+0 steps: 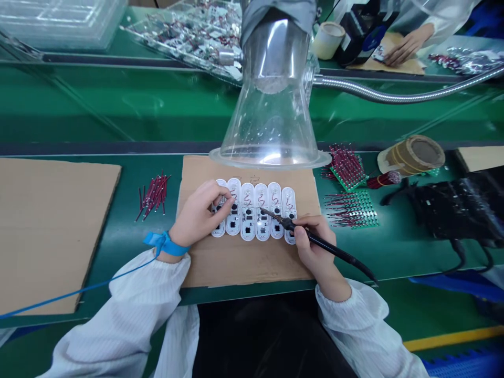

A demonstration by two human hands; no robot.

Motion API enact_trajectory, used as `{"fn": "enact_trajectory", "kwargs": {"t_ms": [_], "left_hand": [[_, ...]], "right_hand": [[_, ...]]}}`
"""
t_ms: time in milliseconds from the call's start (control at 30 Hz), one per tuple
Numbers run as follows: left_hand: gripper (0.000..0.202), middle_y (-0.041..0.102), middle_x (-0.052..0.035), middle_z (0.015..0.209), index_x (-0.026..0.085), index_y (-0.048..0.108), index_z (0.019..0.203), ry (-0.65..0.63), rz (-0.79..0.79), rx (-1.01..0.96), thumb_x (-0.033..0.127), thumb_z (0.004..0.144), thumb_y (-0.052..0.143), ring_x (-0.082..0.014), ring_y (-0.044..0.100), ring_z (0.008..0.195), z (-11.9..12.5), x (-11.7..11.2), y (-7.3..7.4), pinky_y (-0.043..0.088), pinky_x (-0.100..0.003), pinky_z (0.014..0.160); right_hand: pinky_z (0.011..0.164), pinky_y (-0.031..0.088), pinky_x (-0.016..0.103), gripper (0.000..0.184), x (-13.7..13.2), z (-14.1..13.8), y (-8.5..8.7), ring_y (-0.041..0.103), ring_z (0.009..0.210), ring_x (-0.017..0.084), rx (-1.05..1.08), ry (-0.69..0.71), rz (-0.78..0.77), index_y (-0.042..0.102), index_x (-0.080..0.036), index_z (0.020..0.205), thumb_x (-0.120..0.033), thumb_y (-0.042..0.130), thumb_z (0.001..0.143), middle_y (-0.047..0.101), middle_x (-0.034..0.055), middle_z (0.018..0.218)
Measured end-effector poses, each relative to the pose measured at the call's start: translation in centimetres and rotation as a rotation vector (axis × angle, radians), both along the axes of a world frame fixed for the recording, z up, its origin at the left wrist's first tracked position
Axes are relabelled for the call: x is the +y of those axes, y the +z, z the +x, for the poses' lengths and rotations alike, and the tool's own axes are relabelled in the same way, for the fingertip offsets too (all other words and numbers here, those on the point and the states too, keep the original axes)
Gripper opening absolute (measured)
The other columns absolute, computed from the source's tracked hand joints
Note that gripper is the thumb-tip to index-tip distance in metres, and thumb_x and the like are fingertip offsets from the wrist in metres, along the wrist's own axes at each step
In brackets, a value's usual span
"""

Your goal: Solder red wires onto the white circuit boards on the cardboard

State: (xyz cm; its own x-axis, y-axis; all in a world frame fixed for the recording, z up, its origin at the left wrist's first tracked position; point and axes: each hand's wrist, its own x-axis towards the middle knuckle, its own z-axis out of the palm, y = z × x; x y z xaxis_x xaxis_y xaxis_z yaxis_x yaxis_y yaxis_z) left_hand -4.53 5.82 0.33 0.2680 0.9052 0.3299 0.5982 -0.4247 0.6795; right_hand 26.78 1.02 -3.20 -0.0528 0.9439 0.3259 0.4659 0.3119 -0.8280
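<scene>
Several white oval circuit boards lie side by side in a row on a sheet of cardboard, with thin red wires on their upper halves. In my right hand is a soldering iron, held like a pen. Its tip points left, over a board in the middle of the row. My left hand, with a blue wrist strap, rests over the boards at the left end. Its thumb and forefinger are pinched together; whatever is between them is too small to make out.
A clear extractor hood hangs just beyond the boards. Red wires lie left; green boards with red pins, a round tub and a black device stand right. Across the divider, a co-worker's hand rests on cardboard.
</scene>
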Motion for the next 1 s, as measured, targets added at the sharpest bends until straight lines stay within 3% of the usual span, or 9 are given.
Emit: {"fn": "enact_trajectory", "kwargs": {"t_ms": [133, 267, 433, 700, 1000], "left_hand": [[0.009, 0.046, 0.0034, 0.074, 0.024, 0.066, 0.095, 0.028, -0.019, -0.005, 0.024, 0.104, 0.065, -0.0162, 0.047, 0.065, -1.5, 0.2, 0.2, 0.041, -0.031, 0.063], [0.007, 0.042, 0.0054, 0.070, 0.023, 0.066, 0.094, 0.090, 0.009, -0.110, 0.023, 0.100, 0.069, -0.0141, 0.044, 0.061, -2.4, 0.2, -0.9, 0.039, -0.029, 0.061], [0.005, 0.044, 0.0071, 0.069, 0.023, 0.066, 0.097, 0.060, -0.070, -0.187, 0.023, 0.100, 0.070, -0.0116, 0.041, 0.057, -2.7, 0.0, -1.8, 0.037, -0.027, 0.056], [0.007, 0.044, 0.0073, 0.069, 0.022, 0.065, 0.095, 0.014, -0.044, -0.139, 0.018, 0.100, 0.067, -0.0118, 0.042, 0.059, -2.7, 0.0, -1.4, 0.038, -0.026, 0.059], [0.009, 0.044, 0.0074, 0.072, 0.022, 0.064, 0.097, -0.042, -0.049, -0.098, 0.014, 0.101, 0.066, -0.0112, 0.045, 0.062, -2.4, -0.1, -1.1, 0.038, -0.025, 0.061]], "right_hand": [[0.068, 0.063, 0.036, 0.009, -0.1, 0.2, 0.0, 0.076, 0.079, 0.023, -0.020, 0.008, 0.031, 0.075, -0.029, 0.108, -0.038, 0.075, 0.105, 0.078, 0.0025, 0.093], [0.061, 0.059, 0.036, 0.010, -0.4, -0.1, 0.0, 0.073, 0.071, 0.022, 0.075, -0.052, 0.096, 0.073, -0.028, 0.106, -0.039, 0.072, 0.106, 0.075, 0.0027, 0.090], [0.056, 0.057, 0.035, 0.015, -1.0, -1.9, 0.0, 0.069, 0.064, 0.020, 0.166, -0.168, 0.069, 0.072, -0.028, 0.106, -0.042, 0.068, 0.109, 0.073, 0.0023, 0.089], [0.066, 0.060, 0.036, 0.014, -1.1, -2.5, -1.0, 0.075, 0.076, 0.021, 0.052, -0.128, -0.005, 0.071, -0.028, 0.110, -0.042, 0.070, 0.109, 0.077, 0.0016, 0.093], [0.065, 0.058, 0.034, 0.017, -0.7, -2.8, 0.0, 0.073, 0.071, 0.020, -0.015, -0.092, 0.016, 0.071, -0.027, 0.105, -0.043, 0.068, 0.109, 0.077, 0.0007, 0.086]]}}
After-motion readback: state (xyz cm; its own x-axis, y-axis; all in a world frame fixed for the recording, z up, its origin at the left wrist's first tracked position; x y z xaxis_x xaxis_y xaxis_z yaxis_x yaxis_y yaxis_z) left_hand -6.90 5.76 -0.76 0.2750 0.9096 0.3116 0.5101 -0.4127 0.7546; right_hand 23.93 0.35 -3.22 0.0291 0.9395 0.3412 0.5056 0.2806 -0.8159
